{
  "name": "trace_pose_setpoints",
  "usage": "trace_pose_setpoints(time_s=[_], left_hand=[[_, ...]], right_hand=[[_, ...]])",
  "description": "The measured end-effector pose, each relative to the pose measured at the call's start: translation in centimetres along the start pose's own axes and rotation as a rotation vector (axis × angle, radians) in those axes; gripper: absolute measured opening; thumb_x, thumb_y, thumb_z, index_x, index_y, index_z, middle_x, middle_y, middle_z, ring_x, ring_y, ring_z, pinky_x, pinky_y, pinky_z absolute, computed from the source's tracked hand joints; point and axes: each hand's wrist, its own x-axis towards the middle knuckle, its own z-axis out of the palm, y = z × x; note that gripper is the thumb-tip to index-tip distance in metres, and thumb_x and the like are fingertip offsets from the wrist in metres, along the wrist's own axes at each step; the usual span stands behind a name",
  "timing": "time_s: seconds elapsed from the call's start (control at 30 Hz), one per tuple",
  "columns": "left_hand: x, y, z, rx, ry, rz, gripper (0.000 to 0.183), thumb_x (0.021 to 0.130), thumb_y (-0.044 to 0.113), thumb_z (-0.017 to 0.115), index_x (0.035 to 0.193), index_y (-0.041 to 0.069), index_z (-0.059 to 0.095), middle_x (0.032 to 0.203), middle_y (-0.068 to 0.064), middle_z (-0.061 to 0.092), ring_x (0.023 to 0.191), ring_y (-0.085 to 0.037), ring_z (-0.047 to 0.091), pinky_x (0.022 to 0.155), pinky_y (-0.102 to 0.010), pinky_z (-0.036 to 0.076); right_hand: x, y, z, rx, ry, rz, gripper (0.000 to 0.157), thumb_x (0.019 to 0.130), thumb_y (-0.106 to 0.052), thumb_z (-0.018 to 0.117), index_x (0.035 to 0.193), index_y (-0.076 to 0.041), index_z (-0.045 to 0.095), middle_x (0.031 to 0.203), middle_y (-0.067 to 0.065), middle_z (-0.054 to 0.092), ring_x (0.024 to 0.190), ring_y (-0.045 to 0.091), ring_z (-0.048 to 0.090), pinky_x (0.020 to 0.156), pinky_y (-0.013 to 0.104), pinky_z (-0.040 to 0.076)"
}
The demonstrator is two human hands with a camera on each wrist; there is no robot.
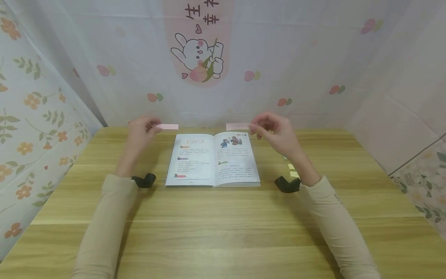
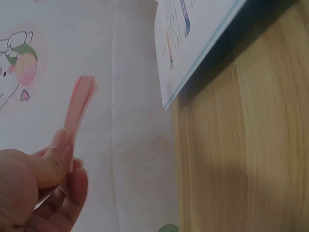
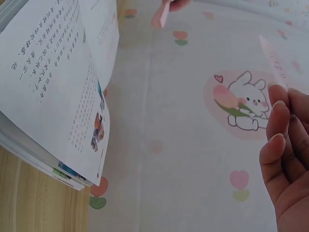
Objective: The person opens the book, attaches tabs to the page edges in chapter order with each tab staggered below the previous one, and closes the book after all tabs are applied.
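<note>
My left hand pinches a pad of pink sticky notes between thumb and fingers, raised beyond the far left corner of the book. Opposite it, my right hand pinches a single pink paper strip with handwriting on it. Both pink pieces point inward, a gap between them. Below and between the hands, an open book lies on the wooden table, printed text on both pages and a coloured picture on the right one.
Several small yellow notes lie on the table right of the book, partly behind my right forearm. Dark wrist camera mounts show beside both wrists. A printed curtain hangs along the table's far edge.
</note>
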Motion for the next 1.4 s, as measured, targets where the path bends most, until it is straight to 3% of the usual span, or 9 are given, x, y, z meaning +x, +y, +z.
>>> trace_pose_setpoints(time_s=[0.2, 0.47, 0.8, 1.17, 1.4], left_hand=[[-0.2, -1.1, -0.8, 0.047, -0.071, -0.031, 0.018, 0.091, -0.001, 0.072, 0.106, -0.010, 0.067, 0.103, -0.028, 0.067, 0.089, -0.041, 0.062, 0.077, -0.049, 0.050], [-0.5, -2.3, -1.5, 0.071, -0.124, -0.030, 0.016, 0.088, -0.006, 0.073, 0.100, -0.014, 0.068, 0.096, -0.031, 0.067, 0.083, -0.042, 0.060, 0.076, -0.049, 0.048], [-1.0, -3.2, -2.2, 0.111, -0.241, -0.144, 0.017, 0.091, -0.001, 0.071, 0.103, -0.013, 0.068, 0.100, -0.032, 0.065, 0.092, -0.046, 0.061, 0.084, -0.056, 0.050], [-1.9, -3.9, -2.5, 0.142, -0.234, -0.178, 0.010, 0.089, -0.004, 0.068, 0.098, -0.009, 0.070, 0.096, -0.028, 0.065, 0.092, -0.044, 0.058, 0.082, -0.057, 0.047], [-2.0, -4.5, -2.6, 0.161, -0.281, -0.221, 0.015, 0.089, 0.002, 0.073, 0.100, -0.008, 0.070, 0.097, -0.027, 0.066, 0.093, -0.042, 0.057, 0.085, -0.057, 0.046]], right_hand=[[-0.1, 0.0, 0.0, -0.001, -0.006, 0.010, 0.007, 0.094, 0.000, 0.070, 0.100, 0.002, 0.069, 0.085, 0.014, 0.072, 0.066, 0.017, 0.059, 0.061, 0.027, 0.050], [-0.1, 0.2, 0.0, -0.007, -0.006, 0.009, 0.007, 0.094, -0.004, 0.070, 0.099, 0.001, 0.069, 0.084, 0.012, 0.072, 0.066, 0.019, 0.059, 0.062, 0.024, 0.049], [-0.1, 0.1, 0.0, -0.010, -0.007, 0.001, 0.008, 0.095, -0.004, 0.070, 0.100, 0.001, 0.069, 0.084, 0.010, 0.072, 0.065, 0.019, 0.059, 0.061, 0.024, 0.048], [-0.1, 0.0, 0.0, -0.021, -0.008, 0.010, 0.009, 0.094, -0.005, 0.071, 0.101, 0.001, 0.069, 0.084, 0.011, 0.072, 0.066, 0.019, 0.058, 0.061, 0.023, 0.048], [-0.2, 0.2, 0.1, -0.030, -0.011, 0.016, 0.008, 0.094, -0.005, 0.071, 0.100, 0.000, 0.069, 0.084, 0.011, 0.072, 0.067, 0.018, 0.058, 0.061, 0.023, 0.047]])
